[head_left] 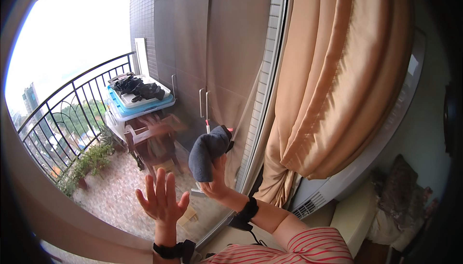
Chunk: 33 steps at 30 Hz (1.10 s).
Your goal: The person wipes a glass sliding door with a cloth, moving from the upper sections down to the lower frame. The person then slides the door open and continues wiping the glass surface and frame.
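Observation:
My right hand (216, 181) grips a folded dark grey cloth (209, 152). It holds the cloth up at the glass pane (231, 79) of a sliding door, and the cloth seems to lie against the glass. The palm side of that hand is hidden. Lower and to the left, my left hand (162, 197) is raised with its fingers apart and nothing in it. Whether its palm touches the glass I cannot tell. A black strap sits around each wrist.
Tan curtains (311, 76) are gathered right of the door frame (269, 94), before a white appliance (314, 202) with a vent. Beyond the glass are stacked plastic bins (141, 106) with black items on top, a metal railing (74, 112), potted plants (92, 159) and tall cabinets (188, 47).

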{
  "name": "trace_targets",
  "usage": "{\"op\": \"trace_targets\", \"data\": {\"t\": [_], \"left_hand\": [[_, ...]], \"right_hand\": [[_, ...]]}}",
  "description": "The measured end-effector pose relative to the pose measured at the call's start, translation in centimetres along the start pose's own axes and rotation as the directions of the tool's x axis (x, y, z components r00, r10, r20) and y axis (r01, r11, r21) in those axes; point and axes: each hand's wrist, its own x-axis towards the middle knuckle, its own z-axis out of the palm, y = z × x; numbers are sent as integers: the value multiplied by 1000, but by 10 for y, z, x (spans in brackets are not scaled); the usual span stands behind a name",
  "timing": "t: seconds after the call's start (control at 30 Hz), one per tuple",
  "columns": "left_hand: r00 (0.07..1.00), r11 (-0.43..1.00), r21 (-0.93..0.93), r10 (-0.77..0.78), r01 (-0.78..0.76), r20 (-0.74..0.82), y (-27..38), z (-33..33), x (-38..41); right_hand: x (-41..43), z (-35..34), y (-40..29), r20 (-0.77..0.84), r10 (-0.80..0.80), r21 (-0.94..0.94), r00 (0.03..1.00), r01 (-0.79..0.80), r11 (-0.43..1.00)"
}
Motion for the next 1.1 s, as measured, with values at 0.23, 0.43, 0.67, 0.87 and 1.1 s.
{"op": "trace_targets", "data": {"t": [0.23,0.43,0.67,0.87,1.1], "left_hand": [[999,1000,-2,5,-5,-35,7,0,5],[1000,998,61,13,-12,-17,8,3,6],[999,990,135,43,-42,-8,0,-1,3],[998,990,132,53,-49,-22,4,0,1],[998,984,171,58,-50,-38,2,-1,0]], "right_hand": [[194,-71,84,-288,-84,-39,954,76,996],[228,-70,50,-251,-176,-152,952,141,978],[324,-58,-22,-191,-699,-335,689,624,706],[437,-159,74,-120,-632,-673,765,406,619],[373,-194,184,-237,-248,-580,940,68,811]]}}
